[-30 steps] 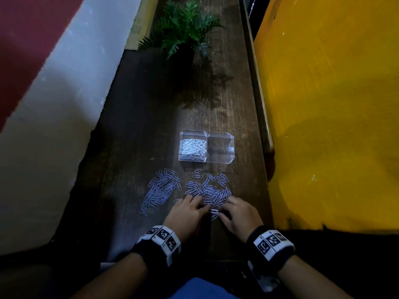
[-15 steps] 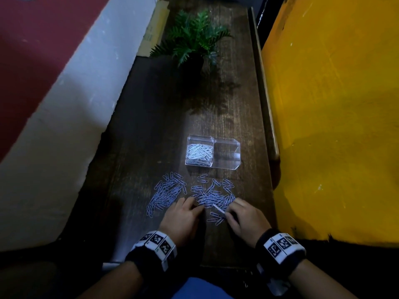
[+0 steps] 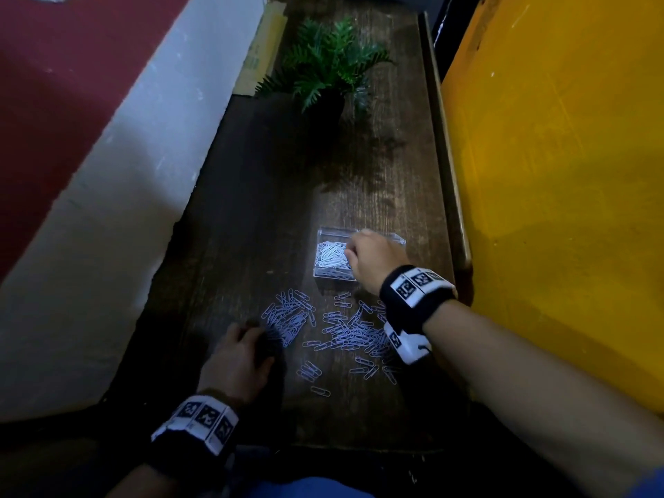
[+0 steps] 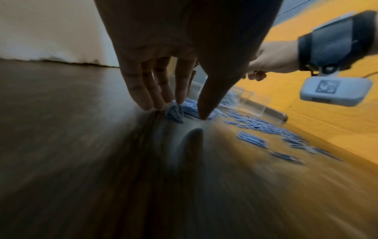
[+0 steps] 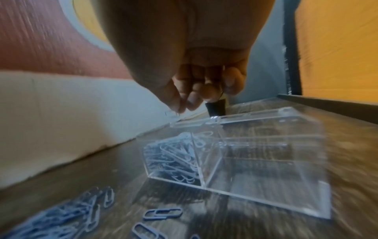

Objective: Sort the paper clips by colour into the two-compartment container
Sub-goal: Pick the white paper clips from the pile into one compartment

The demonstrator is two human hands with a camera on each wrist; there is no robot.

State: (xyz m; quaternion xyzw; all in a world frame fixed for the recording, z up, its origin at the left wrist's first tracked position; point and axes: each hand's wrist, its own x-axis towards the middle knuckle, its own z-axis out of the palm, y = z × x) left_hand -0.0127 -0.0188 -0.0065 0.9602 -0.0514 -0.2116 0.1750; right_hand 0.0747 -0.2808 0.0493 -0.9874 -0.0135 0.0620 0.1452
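A clear two-compartment container (image 3: pixel 325 278) (image 5: pixel 266 186) stands on the dark wooden table. Its left compartment holds pale white clips (image 3: pixel 328 255) (image 5: pixel 174 158); the right one looks empty in the right wrist view. My right hand (image 3: pixel 350 251) (image 5: pixel 184 106) hovers over the container's middle, fingers curled, pinching a pale clip (image 5: pixel 171 114). Nearer me lie a blue clip pile (image 3: pixel 287 318) (image 4: pixel 180 111) and a wider mixed spread (image 3: pixel 355 332). My left hand (image 3: pixel 246 330) (image 4: pixel 178 110) reaches down with straight fingers, its tips touching the left pile's near edge.
A potted fern (image 3: pixel 330 66) stands at the table's far end. A yellow panel (image 3: pixel 557 174) rises behind a raised rail (image 3: pixel 447 181) along the right edge. A white wall (image 3: pixel 125 210) runs along the left. Several stray clips (image 3: pixel 309 372) lie near the front.
My right hand has left the clip spread and moved forward over the container. My left hand has shifted left to the blue pile.
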